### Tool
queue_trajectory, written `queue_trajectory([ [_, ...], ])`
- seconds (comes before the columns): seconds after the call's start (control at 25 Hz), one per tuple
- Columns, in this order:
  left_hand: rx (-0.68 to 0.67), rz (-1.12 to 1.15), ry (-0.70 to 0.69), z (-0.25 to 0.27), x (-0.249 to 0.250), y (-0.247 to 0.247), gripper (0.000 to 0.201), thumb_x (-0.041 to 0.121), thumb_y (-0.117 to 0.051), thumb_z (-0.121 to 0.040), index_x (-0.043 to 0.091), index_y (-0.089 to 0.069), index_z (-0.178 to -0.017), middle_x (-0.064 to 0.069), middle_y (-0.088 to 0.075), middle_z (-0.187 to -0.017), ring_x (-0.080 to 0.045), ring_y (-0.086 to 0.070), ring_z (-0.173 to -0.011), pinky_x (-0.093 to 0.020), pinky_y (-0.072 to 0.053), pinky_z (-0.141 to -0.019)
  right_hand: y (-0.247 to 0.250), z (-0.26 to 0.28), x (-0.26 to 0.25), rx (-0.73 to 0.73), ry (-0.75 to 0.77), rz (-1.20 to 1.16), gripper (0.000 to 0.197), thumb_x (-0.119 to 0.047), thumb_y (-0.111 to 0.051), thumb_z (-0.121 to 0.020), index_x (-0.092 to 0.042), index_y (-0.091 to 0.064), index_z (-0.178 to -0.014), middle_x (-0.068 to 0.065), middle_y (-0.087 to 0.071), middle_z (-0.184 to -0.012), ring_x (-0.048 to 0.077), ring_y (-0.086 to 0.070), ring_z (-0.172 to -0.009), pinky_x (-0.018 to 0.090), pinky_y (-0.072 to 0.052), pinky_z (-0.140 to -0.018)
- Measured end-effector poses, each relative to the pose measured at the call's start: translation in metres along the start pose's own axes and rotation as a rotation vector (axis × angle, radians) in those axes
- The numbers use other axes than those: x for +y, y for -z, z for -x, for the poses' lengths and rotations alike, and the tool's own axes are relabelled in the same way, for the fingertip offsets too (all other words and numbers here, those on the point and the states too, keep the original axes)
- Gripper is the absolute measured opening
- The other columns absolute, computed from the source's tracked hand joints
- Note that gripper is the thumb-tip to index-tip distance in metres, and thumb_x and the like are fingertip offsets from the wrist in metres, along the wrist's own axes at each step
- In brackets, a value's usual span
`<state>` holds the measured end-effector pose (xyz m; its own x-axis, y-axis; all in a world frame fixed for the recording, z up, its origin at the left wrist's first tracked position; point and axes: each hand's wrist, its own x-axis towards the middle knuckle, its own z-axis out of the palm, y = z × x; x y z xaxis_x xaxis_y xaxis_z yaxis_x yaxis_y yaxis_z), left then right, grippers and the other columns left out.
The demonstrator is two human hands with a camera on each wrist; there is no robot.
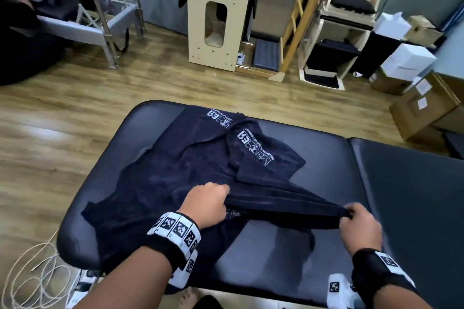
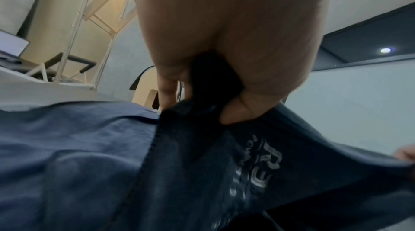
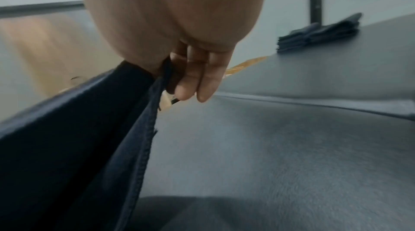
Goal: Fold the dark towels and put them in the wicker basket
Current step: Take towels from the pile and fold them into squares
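Several dark navy towels with white lettering lie rumpled on a black padded table (image 1: 326,148). One dark towel (image 1: 281,202) is stretched taut between my hands, just above the table. My left hand (image 1: 209,202) grips its left end in a fist; in the left wrist view the left hand (image 2: 215,92) has the cloth (image 2: 202,155) bunched between fingers and thumb. My right hand (image 1: 356,221) pinches the right corner; the right wrist view has the right hand (image 3: 177,75) holding the towel's hem (image 3: 143,146). More towels (image 1: 160,178) lie spread under and beyond. No wicker basket is in view.
A stack of folded dark towels (image 3: 319,34) sits at the far end of the table in the right wrist view. Wooden exercise equipment (image 1: 216,15) and cardboard boxes (image 1: 421,108) stand past the table. A coiled cable (image 1: 32,276) lies on the floor at the left.
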<state>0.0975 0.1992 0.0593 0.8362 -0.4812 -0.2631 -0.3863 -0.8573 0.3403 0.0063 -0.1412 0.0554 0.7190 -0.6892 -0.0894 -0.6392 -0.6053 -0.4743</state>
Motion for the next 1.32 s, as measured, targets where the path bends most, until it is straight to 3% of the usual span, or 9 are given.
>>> queue_trajectory([
  [0.28,0.021,0.256,-0.009,-0.048,0.130,-0.017,0.031,0.020,-0.046,-0.074,0.030,-0.059,-0.100,-0.003,-0.069,-0.103,-0.029,-0.062,-0.102,-0.039,-0.052,-0.088,0.048,-0.061,0.103,0.061,-0.142,-0.156,0.026,0.000,-0.055,-0.082,-0.017,-0.070,-0.094,0.022,-0.070,-0.102,0.043,-0.059,-0.101,0.042,-0.048,-0.089],
  [0.56,0.033,0.146,-0.071,-0.089,0.307,-0.044,0.031,0.018,-0.053,-0.081,0.031,-0.057,-0.109,-0.005,-0.067,-0.109,-0.032,-0.060,-0.106,-0.040,-0.051,-0.090,0.124,-0.126,0.245,-0.046,-0.219,-0.107,0.019,-0.009,-0.059,-0.082,-0.022,-0.068,-0.090,0.016,-0.073,-0.103,0.040,-0.062,-0.102,0.041,-0.050,-0.092],
  [0.68,-0.005,0.089,-0.098,-0.096,0.361,-0.051,0.027,0.022,-0.054,-0.081,0.031,-0.054,-0.106,-0.007,-0.067,-0.107,-0.034,-0.060,-0.104,-0.041,-0.051,-0.088,0.129,-0.129,0.250,-0.102,0.009,-0.126,0.040,-0.024,-0.076,-0.077,-0.022,-0.068,-0.116,0.006,-0.070,-0.115,0.030,-0.063,-0.110,0.037,-0.047,-0.100],
  [0.76,-0.014,0.036,-0.142,-0.103,0.390,-0.052,0.024,0.023,-0.054,-0.081,0.028,-0.059,-0.104,-0.007,-0.069,-0.104,-0.033,-0.061,-0.103,-0.041,-0.052,-0.086,0.136,-0.118,0.230,-0.198,0.275,-0.192,0.053,-0.038,-0.083,-0.069,-0.030,-0.064,-0.118,-0.008,-0.066,-0.110,0.015,-0.061,-0.103,0.030,-0.047,-0.096],
  [0.84,-0.005,0.002,-0.181,-0.108,0.411,-0.050,0.026,0.023,-0.054,-0.079,0.026,-0.063,-0.103,-0.006,-0.070,-0.103,-0.031,-0.061,-0.103,-0.041,-0.052,-0.086,0.141,-0.102,0.204,-0.327,0.512,-0.195,0.050,-0.051,-0.081,-0.065,-0.035,-0.058,-0.106,-0.018,-0.061,-0.094,0.003,-0.057,-0.087,0.020,-0.047,-0.081],
  [0.96,-0.005,-0.002,-0.232,-0.112,0.422,-0.045,0.023,0.021,-0.055,-0.078,0.026,-0.065,-0.098,-0.003,-0.070,-0.099,-0.027,-0.062,-0.098,-0.037,-0.052,-0.081,0.137,-0.098,0.182,-0.240,0.650,-0.154,0.026,-0.035,-0.066,-0.074,-0.027,-0.047,-0.089,-0.010,-0.060,-0.078,0.019,-0.060,-0.077,0.036,-0.047,-0.067],
  [1.04,-0.031,-0.013,-0.251,-0.113,0.416,-0.039,0.016,0.022,-0.059,-0.076,0.026,-0.065,-0.090,0.000,-0.070,-0.091,-0.025,-0.063,-0.090,-0.034,-0.052,-0.075,0.141,-0.104,0.186,-0.126,0.597,-0.189,0.015,-0.020,-0.060,-0.073,-0.024,-0.052,-0.086,-0.004,-0.066,-0.076,0.029,-0.064,-0.077,0.037,-0.049,-0.065],
  [1.2,-0.078,0.126,-0.202,-0.118,0.392,-0.025,0.006,0.022,-0.062,-0.072,0.022,-0.062,-0.066,0.008,-0.058,-0.059,-0.009,-0.055,-0.061,-0.024,-0.044,-0.059,0.170,-0.124,0.207,-0.028,0.334,-0.224,0.020,-0.009,-0.063,-0.076,-0.025,-0.067,-0.088,-0.004,-0.074,-0.081,0.028,-0.068,-0.084,0.036,-0.054,-0.076],
  [1.32,-0.032,0.220,-0.241,-0.124,0.395,-0.017,0.010,0.019,-0.059,-0.075,0.021,-0.068,-0.075,0.011,-0.056,-0.055,-0.002,-0.051,-0.056,-0.023,-0.045,-0.061,0.188,-0.132,0.217,-0.086,0.243,-0.133,0.027,-0.011,-0.060,-0.082,-0.028,-0.072,-0.099,-0.005,-0.076,-0.100,0.024,-0.069,-0.102,0.034,-0.053,-0.091],
])
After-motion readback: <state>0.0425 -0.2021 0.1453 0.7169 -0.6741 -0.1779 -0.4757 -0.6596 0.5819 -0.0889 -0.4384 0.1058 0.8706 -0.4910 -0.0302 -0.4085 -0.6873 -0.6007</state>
